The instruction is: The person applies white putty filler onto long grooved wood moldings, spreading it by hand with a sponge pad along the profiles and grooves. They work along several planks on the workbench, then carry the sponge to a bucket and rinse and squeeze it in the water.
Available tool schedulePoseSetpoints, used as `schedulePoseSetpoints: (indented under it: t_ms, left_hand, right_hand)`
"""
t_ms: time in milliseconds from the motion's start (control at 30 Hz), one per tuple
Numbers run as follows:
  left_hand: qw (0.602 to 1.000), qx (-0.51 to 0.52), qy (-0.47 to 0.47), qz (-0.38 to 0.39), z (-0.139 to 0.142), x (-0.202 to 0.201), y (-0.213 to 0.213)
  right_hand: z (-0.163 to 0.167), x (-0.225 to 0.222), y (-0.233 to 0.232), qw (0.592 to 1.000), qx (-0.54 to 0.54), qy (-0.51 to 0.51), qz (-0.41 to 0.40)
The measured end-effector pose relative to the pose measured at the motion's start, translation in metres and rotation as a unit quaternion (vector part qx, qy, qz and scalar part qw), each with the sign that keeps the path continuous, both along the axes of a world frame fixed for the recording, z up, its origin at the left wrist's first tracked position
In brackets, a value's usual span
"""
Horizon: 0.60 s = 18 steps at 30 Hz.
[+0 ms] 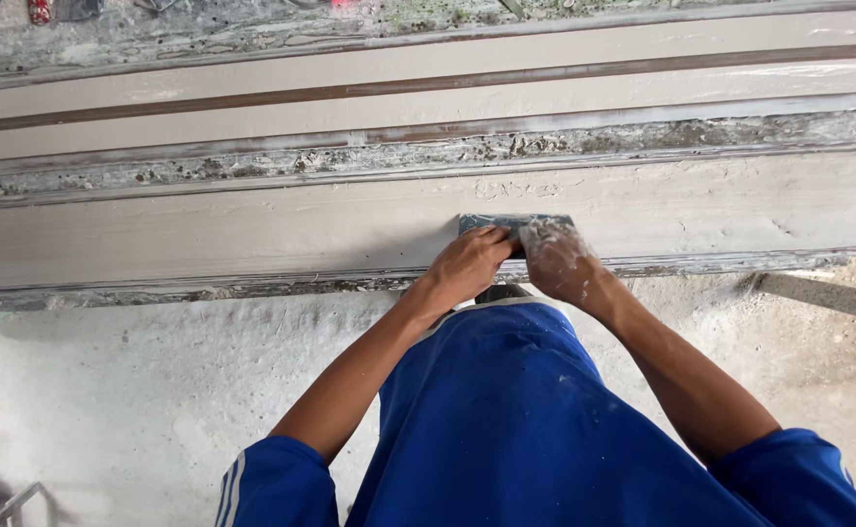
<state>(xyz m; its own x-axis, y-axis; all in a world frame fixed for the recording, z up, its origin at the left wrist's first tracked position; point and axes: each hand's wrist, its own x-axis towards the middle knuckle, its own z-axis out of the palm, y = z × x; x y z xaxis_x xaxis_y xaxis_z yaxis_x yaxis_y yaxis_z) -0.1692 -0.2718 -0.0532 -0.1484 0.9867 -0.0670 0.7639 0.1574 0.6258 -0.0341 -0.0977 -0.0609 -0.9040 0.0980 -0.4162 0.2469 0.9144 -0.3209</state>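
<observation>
Long moulded plaster strips (252,229) are lying side by side along a crusted casting bed (350,156), above a dusty white floor (135,390), as a person in blue clothing is leaning over the nearest strip. Both hands are pressing a flat grey scraper blade (516,224) against that strip's wet surface: the left hand (467,263) is curling its fingers (491,239) over the blade's near edge, while the right hand (557,262), caked in white plaster, is gripping just beside it, touching the blade. Uneven pressure from either hand could be gouging the soft face or leaving ridges, and slippery plaster on the right hand could be letting the blade skid off the strip's front edge
</observation>
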Motion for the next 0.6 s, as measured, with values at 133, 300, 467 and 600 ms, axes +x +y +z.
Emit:
schedulePoseSetpoints:
  t_ms: [133,300,467,600]
  left_hand:
    - [0.987,0.082,0.119,0.064,0.004,-0.005,0.019]
    - [0.994,0.017,0.107,0.015,0.009,0.017,0.011]
    - [0.997,0.012,0.032,0.066,0.015,0.018,0.002]
    - [0.99,0.019,0.131,0.051,0.02,0.016,0.005]
  right_hand:
    - [0.004,-0.012,0.01,0.983,0.103,0.149,0.02]
    - [0.02,0.006,0.004,0.998,0.01,0.055,0.025]
    - [0.027,0.014,0.001,0.987,0.059,0.146,0.037]
    - [0.025,0.002,-0.008,0.974,0.125,0.177,0.074]
